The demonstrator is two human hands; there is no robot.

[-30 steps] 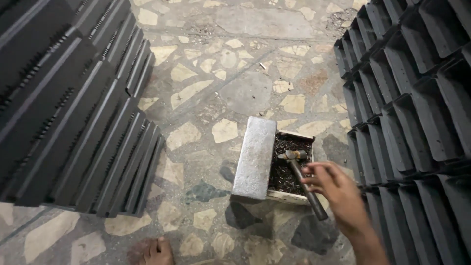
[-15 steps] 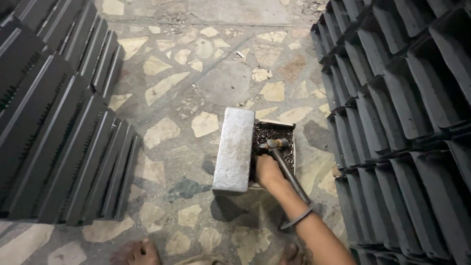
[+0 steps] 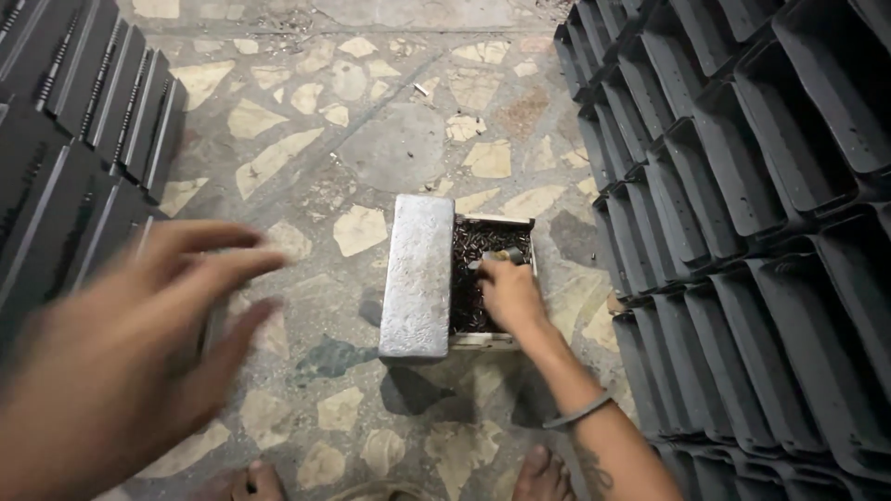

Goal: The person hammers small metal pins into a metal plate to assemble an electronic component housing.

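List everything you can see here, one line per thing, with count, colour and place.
Metal block: one, dull silver-grey, centre of the floor, along the left side of the box.
Small box: one, pale rim, holding many small dark pieces, right of the block.
Trays, right stack: many, black, overlapping rows along the right edge.
Trays, left stack: many, black, leaning rows at upper left.
Floor: grey with pale stone chips.
Bangle: one, grey, on the right wrist.
Feet: two, bare, bottom edge.
Left hand: blurred, open, lower left, holding nothing.
Right hand: in the box, fingers down among the pieces; grip unclear.
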